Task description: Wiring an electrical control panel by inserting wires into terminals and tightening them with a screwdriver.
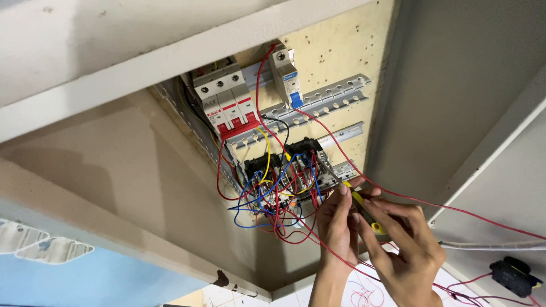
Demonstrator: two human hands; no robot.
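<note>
I look into an open electrical cabinet with a cream back panel [335, 51]. My right hand [406, 247] grips a screwdriver [364, 209] with a yellow and black handle, its tip pointing at the black relay blocks [296, 159] on a metal rail. My left hand [336, 224] sits beside it, fingers steadying the screwdriver shaft near the tip. A tangle of red, blue and yellow wires [267, 199] hangs from the blocks. Above are a triple white and red circuit breaker [224, 102] and a single white breaker [286, 77] with a blue lever.
Perforated metal rails [324, 99] cross the panel. A long red wire [455, 209] runs out to the right. A black device [516, 276] lies at the lower right near a white cable. The cabinet's white frame [170, 57] runs across the top left.
</note>
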